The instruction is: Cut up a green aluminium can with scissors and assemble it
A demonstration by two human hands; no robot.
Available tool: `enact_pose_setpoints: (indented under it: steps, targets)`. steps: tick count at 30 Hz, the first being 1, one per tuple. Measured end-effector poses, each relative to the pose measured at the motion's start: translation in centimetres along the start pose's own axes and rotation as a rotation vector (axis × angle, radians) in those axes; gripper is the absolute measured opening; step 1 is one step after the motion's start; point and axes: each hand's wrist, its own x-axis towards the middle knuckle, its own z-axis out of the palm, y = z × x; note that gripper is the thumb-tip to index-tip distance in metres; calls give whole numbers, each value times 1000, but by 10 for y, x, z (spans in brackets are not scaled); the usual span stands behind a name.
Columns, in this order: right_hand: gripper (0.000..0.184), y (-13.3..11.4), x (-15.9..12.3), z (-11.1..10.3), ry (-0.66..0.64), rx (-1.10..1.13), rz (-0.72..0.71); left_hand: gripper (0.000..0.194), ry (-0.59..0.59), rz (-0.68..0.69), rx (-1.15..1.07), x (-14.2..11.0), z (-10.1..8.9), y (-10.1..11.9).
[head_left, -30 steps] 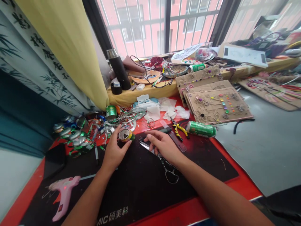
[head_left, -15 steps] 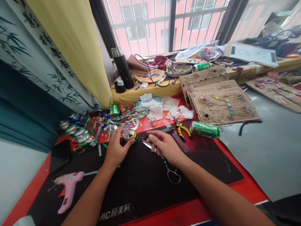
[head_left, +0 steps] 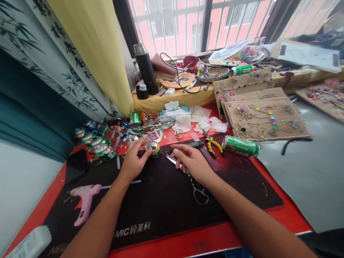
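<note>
My left hand (head_left: 134,159) is beside a short, cut-down can end (head_left: 153,148) with a silver top and a green-yellow side. The thumb and index finger are spread apart at its left, the thumb close to or touching it. The can end stands upright on the black mat (head_left: 163,211). My right hand (head_left: 195,163) has its lower fingers curled over the middle of the metal scissors (head_left: 200,196). Their blades point up-left towards the can end, and the handle loops show below the hand. Its index finger is stretched out.
At left lies a pink glue gun (head_left: 86,200); cut cans (head_left: 100,147) and metal strips crowd behind. Yellow-black pliers (head_left: 213,145), a clear ruler (head_left: 212,159) and a green can (head_left: 241,146) are at right. Cardboard boards (head_left: 266,116) lean by the sill.
The view has shifted, so the scene sits slightly right and higher. My left hand has drawn back a little to the left from the can end. My right hand stays over the scissors.
</note>
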Motion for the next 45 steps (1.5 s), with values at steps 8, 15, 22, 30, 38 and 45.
enact_pose_setpoints:
  steps: [8,15,22,30,38,45]
  targets:
    - [30,-2,-1,1,-16,-49,9,62,55,19,133,2,0,2]
    - [30,-2,-2,1,-25,-67,-10,60,0,34,29,-1,-2,2]
    - [31,-3,-4,3,-28,-92,-11,66,-63,-9,15,-1,2,2]
    - [32,-6,-6,6,-35,-122,-3,64,-33,-7,59,0,3,2]
    - [31,-3,-6,7,-50,-121,3,64,23,-71,-19,-3,5,6]
    - [36,2,-4,4,-18,-154,-21,66,164,-243,-404,-1,-2,16]
